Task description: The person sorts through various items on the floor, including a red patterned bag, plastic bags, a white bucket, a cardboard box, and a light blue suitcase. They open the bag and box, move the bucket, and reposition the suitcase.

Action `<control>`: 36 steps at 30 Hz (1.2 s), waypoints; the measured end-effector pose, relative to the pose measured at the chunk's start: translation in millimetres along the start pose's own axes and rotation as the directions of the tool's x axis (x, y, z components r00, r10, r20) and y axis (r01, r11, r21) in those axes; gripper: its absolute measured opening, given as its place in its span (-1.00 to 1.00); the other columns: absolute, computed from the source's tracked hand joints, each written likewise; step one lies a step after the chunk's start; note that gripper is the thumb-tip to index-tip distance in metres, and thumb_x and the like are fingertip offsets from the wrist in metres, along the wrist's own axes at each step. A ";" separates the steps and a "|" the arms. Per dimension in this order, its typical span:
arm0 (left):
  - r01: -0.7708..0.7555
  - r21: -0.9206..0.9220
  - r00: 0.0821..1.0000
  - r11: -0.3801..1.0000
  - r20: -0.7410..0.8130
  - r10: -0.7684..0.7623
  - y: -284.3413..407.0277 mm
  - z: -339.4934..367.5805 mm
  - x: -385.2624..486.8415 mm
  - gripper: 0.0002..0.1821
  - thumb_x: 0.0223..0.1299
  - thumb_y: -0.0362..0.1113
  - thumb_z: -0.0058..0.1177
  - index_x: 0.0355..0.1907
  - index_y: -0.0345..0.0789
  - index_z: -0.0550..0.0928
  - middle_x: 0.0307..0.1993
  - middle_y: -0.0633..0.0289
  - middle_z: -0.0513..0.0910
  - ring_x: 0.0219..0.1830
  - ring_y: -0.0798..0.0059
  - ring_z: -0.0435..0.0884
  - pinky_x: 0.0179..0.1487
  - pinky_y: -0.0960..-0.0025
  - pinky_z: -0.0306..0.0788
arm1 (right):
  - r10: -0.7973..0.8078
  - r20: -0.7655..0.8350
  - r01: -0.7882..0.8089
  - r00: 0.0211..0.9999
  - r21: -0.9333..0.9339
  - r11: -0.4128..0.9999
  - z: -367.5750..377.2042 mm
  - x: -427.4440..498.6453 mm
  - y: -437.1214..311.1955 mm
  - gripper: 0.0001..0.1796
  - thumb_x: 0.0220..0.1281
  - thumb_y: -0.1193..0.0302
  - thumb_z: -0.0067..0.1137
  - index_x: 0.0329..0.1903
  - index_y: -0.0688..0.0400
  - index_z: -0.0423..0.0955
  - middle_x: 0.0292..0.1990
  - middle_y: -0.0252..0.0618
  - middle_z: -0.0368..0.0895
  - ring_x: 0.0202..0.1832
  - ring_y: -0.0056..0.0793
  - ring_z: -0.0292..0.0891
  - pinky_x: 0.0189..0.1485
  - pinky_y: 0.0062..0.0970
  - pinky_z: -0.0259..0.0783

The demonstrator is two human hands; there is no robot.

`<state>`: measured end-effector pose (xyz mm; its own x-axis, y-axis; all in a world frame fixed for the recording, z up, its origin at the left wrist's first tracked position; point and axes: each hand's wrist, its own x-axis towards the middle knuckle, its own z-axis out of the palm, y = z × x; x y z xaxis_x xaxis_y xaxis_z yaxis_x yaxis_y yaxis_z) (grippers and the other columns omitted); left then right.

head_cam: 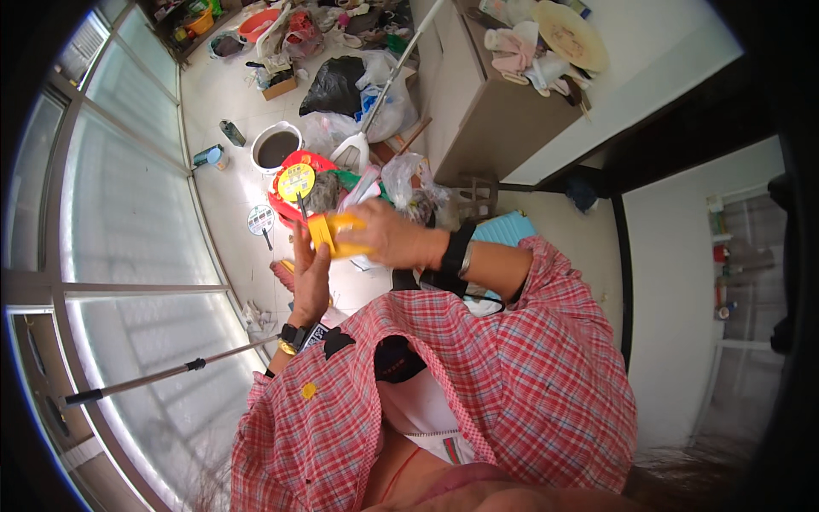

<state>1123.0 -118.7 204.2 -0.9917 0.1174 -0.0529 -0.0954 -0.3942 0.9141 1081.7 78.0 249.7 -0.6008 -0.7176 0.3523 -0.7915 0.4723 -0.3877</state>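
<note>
A yellow box-like object (pixel 323 237) is held between my two hands above the cluttered floor. My left hand (pixel 311 281) grips its left end, thumb on the near face and fingers upright along the side. My right hand (pixel 390 233), blurred, curls over its right part and hides some of it. Just beyond, a red basin or bag (pixel 276 203) contains a grey fluffy bundle (pixel 322 192). A round yellow hand fan (pixel 296 180) with a dark handle overlaps its edge. On the floor to the left lies a round white hand fan (pixel 260 219).
A white bucket (pixel 254 153) of dark liquid stands ahead, near plastic bags (pixel 333 86). A white-headed pole (pixel 384 96) leans there. A cabinet (pixel 512 121) stands right, with a light-blue ridged item (pixel 505 228) below. Another pole (pixel 173 374) slants by the left glass panels (pixel 137 211).
</note>
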 end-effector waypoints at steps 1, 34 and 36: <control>-0.091 0.005 0.996 0.996 -0.025 0.091 4.2 3.7 12.4 -0.29 0.35 -0.38 -0.15 0.45 -0.18 -0.12 0.38 0.03 0.08 0.35 0.32 0.16 0.34 0.32 0.12 | -0.109 -0.133 0.102 0.985 -0.053 0.993 -15.9 6.7 23.8 -0.54 -0.14 0.43 0.22 -0.03 0.05 0.50 0.04 -0.01 0.36 0.05 0.01 0.28 0.17 -0.14 0.20; 0.677 -0.312 0.090 0.667 -0.864 -0.496 -108.4 -33.1 -29.8 -0.57 0.25 -0.28 0.04 0.13 -0.36 0.37 -0.18 0.17 0.58 -0.19 0.50 0.55 -0.19 0.44 0.43 | 0.352 -0.802 -0.859 0.482 -0.352 0.373 -370.9 188.6 669.2 -0.59 0.23 0.49 0.03 0.16 0.08 0.40 0.28 -0.09 0.22 0.31 -0.04 0.09 0.28 0.08 0.10; 0.684 -0.309 0.089 0.661 -0.864 -0.496 -108.0 -31.8 -28.3 -0.58 0.25 -0.28 0.04 0.12 -0.37 0.38 -0.19 0.18 0.58 -0.20 0.52 0.55 -0.20 0.45 0.43 | 0.393 -0.736 -0.821 0.552 -0.562 0.100 -362.5 190.9 655.9 -0.54 0.24 0.42 0.07 0.21 0.06 0.34 0.33 -0.12 0.14 0.35 -0.06 0.03 0.32 0.08 0.03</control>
<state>1158.6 -108.5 94.2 -0.1158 -0.5814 -0.8053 -0.7682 -0.4615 0.4437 407.3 436.4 371.5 -0.7251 0.1665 0.6683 0.3512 0.9240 0.1509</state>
